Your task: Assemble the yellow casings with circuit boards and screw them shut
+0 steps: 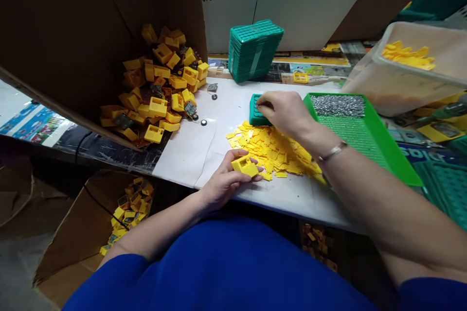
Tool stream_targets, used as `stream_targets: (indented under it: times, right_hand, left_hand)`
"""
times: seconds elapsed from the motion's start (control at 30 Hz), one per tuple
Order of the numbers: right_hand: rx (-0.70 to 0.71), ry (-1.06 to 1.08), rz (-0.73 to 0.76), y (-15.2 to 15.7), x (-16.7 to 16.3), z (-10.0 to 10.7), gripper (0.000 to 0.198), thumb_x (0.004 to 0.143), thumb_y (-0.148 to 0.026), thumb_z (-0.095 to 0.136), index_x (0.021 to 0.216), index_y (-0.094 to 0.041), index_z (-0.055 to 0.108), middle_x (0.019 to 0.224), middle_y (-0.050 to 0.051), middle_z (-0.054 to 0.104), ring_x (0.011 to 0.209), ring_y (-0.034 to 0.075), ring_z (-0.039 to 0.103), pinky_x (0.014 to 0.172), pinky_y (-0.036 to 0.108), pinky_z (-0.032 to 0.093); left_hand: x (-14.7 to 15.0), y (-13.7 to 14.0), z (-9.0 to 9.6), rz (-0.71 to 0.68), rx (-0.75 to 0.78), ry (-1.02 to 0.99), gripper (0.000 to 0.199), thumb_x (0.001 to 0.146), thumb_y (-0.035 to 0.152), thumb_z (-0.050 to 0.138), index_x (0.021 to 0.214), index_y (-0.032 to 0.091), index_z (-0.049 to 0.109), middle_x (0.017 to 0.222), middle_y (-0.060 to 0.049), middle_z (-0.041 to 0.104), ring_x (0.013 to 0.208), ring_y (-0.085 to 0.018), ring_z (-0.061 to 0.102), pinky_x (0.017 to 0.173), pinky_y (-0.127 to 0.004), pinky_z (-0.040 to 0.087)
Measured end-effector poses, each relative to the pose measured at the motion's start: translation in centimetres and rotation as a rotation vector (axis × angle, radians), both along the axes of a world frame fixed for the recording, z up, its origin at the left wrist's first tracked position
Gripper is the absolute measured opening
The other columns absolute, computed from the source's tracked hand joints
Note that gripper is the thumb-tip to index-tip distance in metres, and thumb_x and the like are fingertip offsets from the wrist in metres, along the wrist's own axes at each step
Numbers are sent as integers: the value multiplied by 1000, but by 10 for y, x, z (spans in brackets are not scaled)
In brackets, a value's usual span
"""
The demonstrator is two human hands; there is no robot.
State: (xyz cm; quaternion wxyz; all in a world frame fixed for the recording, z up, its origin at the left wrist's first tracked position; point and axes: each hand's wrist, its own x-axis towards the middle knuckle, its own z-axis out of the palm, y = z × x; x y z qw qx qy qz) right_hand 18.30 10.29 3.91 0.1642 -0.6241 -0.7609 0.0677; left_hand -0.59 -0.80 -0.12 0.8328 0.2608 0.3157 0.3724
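Observation:
My left hand (228,180) holds a small yellow plastic casing (245,166) with an open recess in its upper face. At the small teal tray stack (257,115), my right hand (282,109) has its fingers pinched together over the top. Whatever lies between those fingertips is too small or hidden to make out. Between and below the hands spreads a pile of flat yellow plastic pieces (270,148), partly covered by my right forearm.
On the left, a cardboard box (73,48) lies open with yellow casings (158,107) spilling out. A tall stack of teal trays (251,56) stands behind. At right are a green tray (386,141) with metal pins (339,106) and a translucent bin (372,77).

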Motion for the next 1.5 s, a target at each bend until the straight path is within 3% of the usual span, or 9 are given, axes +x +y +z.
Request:
stream_targets:
  times: [0.1, 0.17, 0.33, 0.57, 0.73, 1.03, 1.17, 1.3, 1.5]
  right_hand:
    - [-52, 645, 43, -53, -13, -6, 14, 84, -31, 65, 90, -19, 70, 85, 5, 73, 76, 19, 66, 71, 33, 53]
    - [-98, 824, 63, -86, -23, -12, 13, 81, -33, 66, 83, -20, 70, 81, 3, 72, 72, 18, 65, 67, 31, 53]
    - [-101, 879, 14, -128, -34, -25, 10, 81, -32, 67, 83, -23, 71, 79, 2, 73, 69, 17, 66, 65, 31, 52]
    - [-162, 933, 10, -125, -25, -31, 9, 79, -31, 70, 79, -23, 72, 77, 1, 70, 69, 16, 62, 65, 30, 48]
    - [-352, 1132, 1, -120, -14, -26, 16, 75, -36, 74, 77, -21, 70, 77, 1, 69, 71, 16, 61, 67, 29, 49]
    - [-554, 950, 96, -115, -11, -19, 21, 69, -35, 76, 67, -20, 62, 69, -1, 63, 66, 14, 56, 62, 27, 46]
    - [-248, 807, 46, -106, -4, -22, 17, 78, -38, 69, 76, -22, 65, 73, 2, 65, 68, 17, 59, 63, 31, 47]
    - [190, 267, -127, -75, 22, -20, 14, 88, -28, 59, 85, -22, 71, 93, 9, 68, 90, 26, 61, 83, 44, 47]
    - [113, -101, -174, -30, 52, -28, 9, 81, -23, 65, 84, -23, 74, 89, 7, 67, 91, 28, 59, 79, 43, 44]
  left_hand:
    - [1, -3, -1, 11, 37, -15, 55, 59, 7, 68, 108, 23, 50, 103, -1, 63, 102, -21, 65, 100, -43, 44]
    - [2, -6, -1, 21, 54, 4, 56, 60, 9, 69, 109, 24, 48, 102, 0, 64, 99, -19, 63, 96, -38, 44]
    - [7, -12, -6, 27, 110, 80, 52, 65, 13, 69, 110, 25, 46, 97, 3, 63, 96, -17, 60, 87, -30, 42]
    - [12, -14, -7, -14, 117, 96, 52, 68, 16, 70, 113, 26, 45, 102, 1, 63, 100, -19, 59, 90, -31, 39]
    - [12, -13, -5, -20, 76, 127, 55, 66, 16, 69, 114, 27, 44, 97, 3, 59, 90, -16, 55, 82, -28, 39]
    - [6, -13, -10, -79, 227, 228, 51, 69, 15, 70, 114, 25, 47, 102, 1, 58, 94, -16, 52, 86, -29, 38]
    - [8, -9, -5, -46, 77, 79, 47, 67, 15, 70, 109, 23, 51, 102, 0, 63, 96, -18, 61, 91, -34, 44]
    - [9, -3, 0, -40, -19, 47, 36, 72, 26, 72, 102, 19, 54, 101, -5, 65, 92, -22, 68, 87, -41, 51]
    - [6, -1, -3, -84, 19, 79, 34, 73, 28, 76, 99, 18, 56, 102, -7, 67, 91, -22, 70, 77, -36, 56]
